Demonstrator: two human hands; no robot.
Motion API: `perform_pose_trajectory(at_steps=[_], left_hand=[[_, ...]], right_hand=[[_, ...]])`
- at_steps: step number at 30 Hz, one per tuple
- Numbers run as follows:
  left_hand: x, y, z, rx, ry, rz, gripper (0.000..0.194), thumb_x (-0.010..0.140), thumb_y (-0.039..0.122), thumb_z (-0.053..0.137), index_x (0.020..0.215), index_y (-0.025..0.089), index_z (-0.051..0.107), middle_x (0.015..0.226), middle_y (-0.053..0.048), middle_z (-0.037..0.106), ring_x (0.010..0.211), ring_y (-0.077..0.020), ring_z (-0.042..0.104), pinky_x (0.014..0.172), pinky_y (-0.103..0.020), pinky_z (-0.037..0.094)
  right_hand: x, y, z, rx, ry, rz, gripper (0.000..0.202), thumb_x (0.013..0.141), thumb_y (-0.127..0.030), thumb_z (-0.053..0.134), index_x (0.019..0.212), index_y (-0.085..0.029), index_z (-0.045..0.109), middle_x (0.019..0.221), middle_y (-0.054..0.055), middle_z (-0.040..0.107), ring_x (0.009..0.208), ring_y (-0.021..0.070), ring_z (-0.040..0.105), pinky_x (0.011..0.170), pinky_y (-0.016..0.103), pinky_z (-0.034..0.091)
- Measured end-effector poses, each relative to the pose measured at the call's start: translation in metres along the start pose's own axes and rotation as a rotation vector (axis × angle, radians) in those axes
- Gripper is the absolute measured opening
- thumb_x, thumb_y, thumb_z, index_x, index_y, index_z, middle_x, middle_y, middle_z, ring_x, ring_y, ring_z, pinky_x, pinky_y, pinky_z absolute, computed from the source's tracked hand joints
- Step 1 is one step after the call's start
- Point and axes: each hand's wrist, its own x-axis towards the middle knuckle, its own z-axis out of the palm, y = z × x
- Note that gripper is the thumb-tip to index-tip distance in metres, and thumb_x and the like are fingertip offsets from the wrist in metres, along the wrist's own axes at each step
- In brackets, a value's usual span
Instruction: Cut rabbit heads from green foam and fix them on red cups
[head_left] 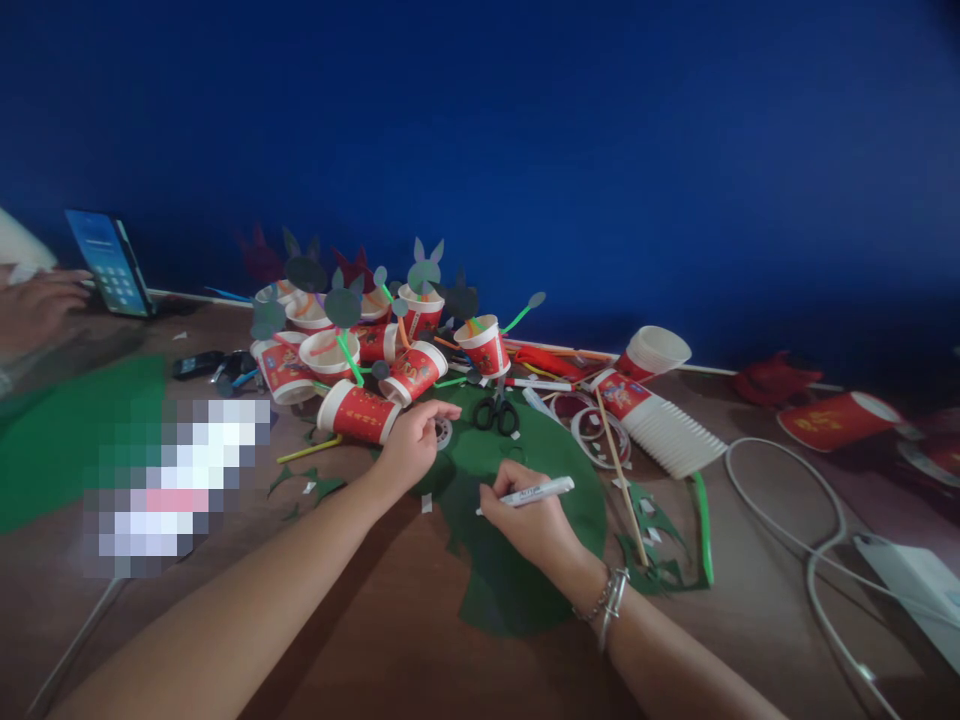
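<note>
My right hand (532, 520) is closed round a white marker pen (544, 491), its lower end near a green sheet (555, 590) with a cut, curved outline. Further up, my left hand (415, 440) stretches its fingers to the right, with no object visible in them. Just under those fingers lies a small tape roll (444, 433); whether they touch it I cannot tell. Black-handled scissors (495, 412) rest at the sheet's far edge. Close beside my left hand is a red paper cup (358, 411) on its side.
Red paper cups with straws and rabbit-head cutouts (424, 268) crowd the back. At right lie stacked cups (660, 425), a wooden stick (621, 480), green scraps (652, 520) and a white cable (814, 560). Another person's hand (45, 295) is by a phone (112, 265) at left.
</note>
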Motion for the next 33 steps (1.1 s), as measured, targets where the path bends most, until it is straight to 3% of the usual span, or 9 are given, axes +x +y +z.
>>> perform_pose_trajectory(at_steps=[4, 7, 11, 14, 19, 24, 28, 33], left_hand=[[0.0, -0.001, 0.0, -0.004, -0.004, -0.019, 0.039, 0.075, 0.0, 0.035, 0.094, 0.017, 0.064, 0.096, -0.005, 0.071, 0.092, -0.015, 0.065, 0.087, -0.029, 0.05], [0.0, -0.001, 0.0, -0.017, -0.001, -0.021, 0.04, 0.075, 0.001, 0.035, 0.095, 0.018, 0.064, 0.096, -0.005, 0.071, 0.092, -0.015, 0.065, 0.087, -0.031, 0.05], [0.0, -0.001, 0.0, -0.022, 0.001, -0.016, 0.041, 0.075, 0.001, 0.034, 0.096, 0.018, 0.065, 0.096, -0.004, 0.071, 0.092, -0.0143, 0.065, 0.087, -0.03, 0.05], [0.0, 0.0, 0.0, -0.011, 0.004, -0.012, 0.04, 0.075, 0.001, 0.034, 0.095, 0.018, 0.065, 0.096, -0.005, 0.071, 0.092, -0.0146, 0.065, 0.087, -0.03, 0.05], [0.0, 0.003, -0.001, -0.008, -0.001, -0.027, 0.04, 0.076, 0.001, 0.033, 0.094, 0.017, 0.064, 0.096, -0.005, 0.071, 0.092, -0.0145, 0.065, 0.086, -0.03, 0.051], [0.0, 0.004, -0.002, -0.011, 0.002, -0.028, 0.038, 0.076, 0.001, 0.035, 0.093, 0.018, 0.065, 0.096, -0.004, 0.071, 0.093, -0.0145, 0.065, 0.087, -0.028, 0.05], [0.0, 0.005, -0.001, -0.018, 0.007, -0.032, 0.04, 0.075, 0.0, 0.034, 0.093, 0.018, 0.065, 0.096, -0.004, 0.071, 0.092, -0.0143, 0.065, 0.087, -0.029, 0.05], [0.0, 0.005, -0.001, -0.022, -0.005, -0.032, 0.039, 0.076, 0.001, 0.034, 0.094, 0.017, 0.064, 0.096, -0.006, 0.071, 0.093, -0.0151, 0.065, 0.088, -0.03, 0.05]], right_hand=[[0.004, 0.002, -0.005, 0.319, 0.009, 0.129, 0.032, 0.075, -0.032, 0.055, 0.051, -0.022, 0.038, 0.038, -0.006, 0.045, 0.039, 0.0085, 0.038, 0.043, 0.021, 0.029], [0.009, 0.004, -0.011, 0.583, 0.082, 0.202, 0.035, 0.077, -0.038, 0.056, 0.054, -0.022, 0.036, 0.036, -0.009, 0.038, 0.036, 0.0065, 0.032, 0.04, 0.02, 0.024], [0.012, 0.005, -0.014, 0.723, 0.084, 0.235, 0.032, 0.073, -0.037, 0.064, 0.06, -0.021, 0.039, 0.042, -0.009, 0.038, 0.039, 0.0057, 0.029, 0.038, 0.019, 0.018], [0.011, 0.006, -0.013, 0.696, 0.054, 0.198, 0.029, 0.071, -0.035, 0.068, 0.063, -0.02, 0.044, 0.047, -0.009, 0.04, 0.041, 0.0057, 0.031, 0.039, 0.019, 0.02], [0.009, 0.008, -0.014, 0.477, 0.089, 0.122, 0.035, 0.083, -0.041, 0.053, 0.057, -0.021, 0.042, 0.043, -0.006, 0.045, 0.041, 0.0081, 0.038, 0.042, 0.021, 0.027], [0.013, 0.013, -0.016, 0.313, 0.028, 0.101, 0.022, 0.074, -0.031, 0.061, 0.061, -0.021, 0.046, 0.047, -0.005, 0.052, 0.042, 0.0087, 0.04, 0.042, 0.021, 0.028], [0.014, 0.013, -0.015, 0.311, 0.017, 0.096, 0.027, 0.078, -0.036, 0.056, 0.058, -0.021, 0.046, 0.048, -0.003, 0.054, 0.045, 0.0101, 0.044, 0.046, 0.022, 0.033], [0.013, 0.011, -0.015, 0.273, -0.021, 0.111, 0.023, 0.073, -0.032, 0.059, 0.059, -0.022, 0.044, 0.044, -0.006, 0.048, 0.041, 0.0096, 0.041, 0.042, 0.021, 0.029]])
